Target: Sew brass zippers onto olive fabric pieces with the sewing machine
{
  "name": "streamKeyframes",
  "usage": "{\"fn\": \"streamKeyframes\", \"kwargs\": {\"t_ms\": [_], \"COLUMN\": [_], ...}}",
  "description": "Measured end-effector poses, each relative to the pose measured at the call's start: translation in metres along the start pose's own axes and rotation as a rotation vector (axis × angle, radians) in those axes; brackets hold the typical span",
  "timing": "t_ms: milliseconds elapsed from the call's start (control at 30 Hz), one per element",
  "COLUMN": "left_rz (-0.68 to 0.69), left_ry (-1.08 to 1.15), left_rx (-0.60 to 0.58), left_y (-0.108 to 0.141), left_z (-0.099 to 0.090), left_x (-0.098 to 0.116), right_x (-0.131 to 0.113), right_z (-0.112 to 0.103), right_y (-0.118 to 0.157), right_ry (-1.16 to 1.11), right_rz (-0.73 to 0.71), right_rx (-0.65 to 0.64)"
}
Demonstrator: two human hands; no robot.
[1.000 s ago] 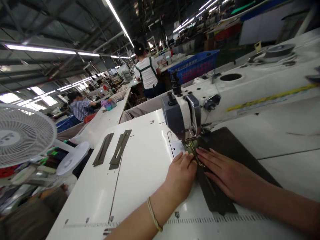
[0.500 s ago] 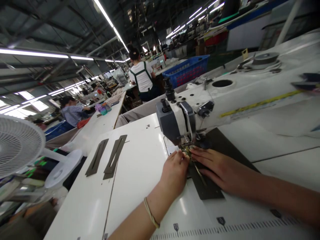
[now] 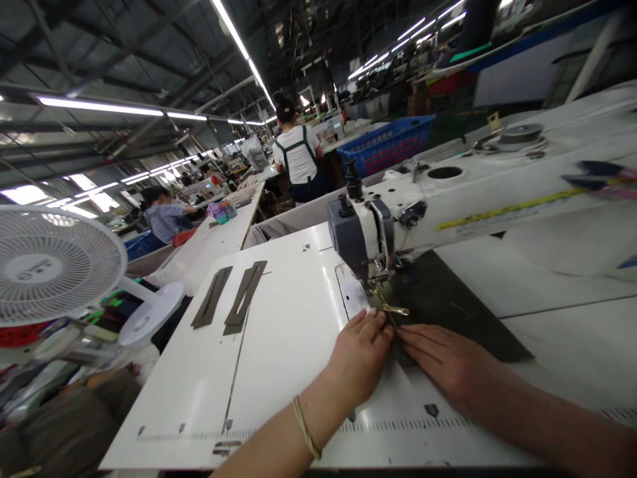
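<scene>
A dark olive fabric panel [image 3: 448,299] lies under the sewing machine head [image 3: 361,226], with a zipper along its left part. The zipper's gold pull [image 3: 397,310] sticks out to the right, just in front of the presser foot. My left hand [image 3: 361,355] is closed, its curled fingertips pinching the panel's left edge beside the zipper. My right hand [image 3: 450,365] rests on the panel with fingers stretched out flat, their tips close to the left fingertips. The panel's near end is partly hidden between my hands.
Narrow olive pieces with slots [image 3: 243,299] lie on the white table [image 3: 283,372] at left. A white fan [image 3: 54,265] stands beyond its left edge. Scissors [image 3: 597,176] rest on the machine arm. A blue basket [image 3: 388,143] and a seated co-worker [image 3: 298,156] are ahead.
Both hands have slid back from the needle area toward me along the panel. The gold pull, mostly covered by my fingers before, now shows. The view has shifted slightly.
</scene>
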State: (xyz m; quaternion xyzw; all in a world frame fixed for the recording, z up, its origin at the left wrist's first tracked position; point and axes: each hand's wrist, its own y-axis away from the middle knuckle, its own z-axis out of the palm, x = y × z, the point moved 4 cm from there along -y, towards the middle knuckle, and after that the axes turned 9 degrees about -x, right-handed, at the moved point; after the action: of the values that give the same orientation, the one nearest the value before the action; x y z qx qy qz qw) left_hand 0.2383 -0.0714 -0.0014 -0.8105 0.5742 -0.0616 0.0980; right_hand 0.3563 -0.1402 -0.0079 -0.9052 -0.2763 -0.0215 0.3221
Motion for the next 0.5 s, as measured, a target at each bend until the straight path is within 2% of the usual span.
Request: {"fn": "streamKeyframes", "kwargs": {"t_ms": [333,500], "left_rz": [0.036,0.038], "left_ry": [0.007,0.048], "left_rx": [0.079,0.079], "left_y": [-0.004,-0.007], "left_z": [-0.001,0.000], "left_x": [-0.003,-0.011], "right_x": [0.001,0.007], "right_z": [0.001,0.003], "right_y": [0.001,-0.004], "right_ry": [-0.042,-0.080], "right_rz": [0.032,0.063], "right_rx": [-0.006,-0.037]}}
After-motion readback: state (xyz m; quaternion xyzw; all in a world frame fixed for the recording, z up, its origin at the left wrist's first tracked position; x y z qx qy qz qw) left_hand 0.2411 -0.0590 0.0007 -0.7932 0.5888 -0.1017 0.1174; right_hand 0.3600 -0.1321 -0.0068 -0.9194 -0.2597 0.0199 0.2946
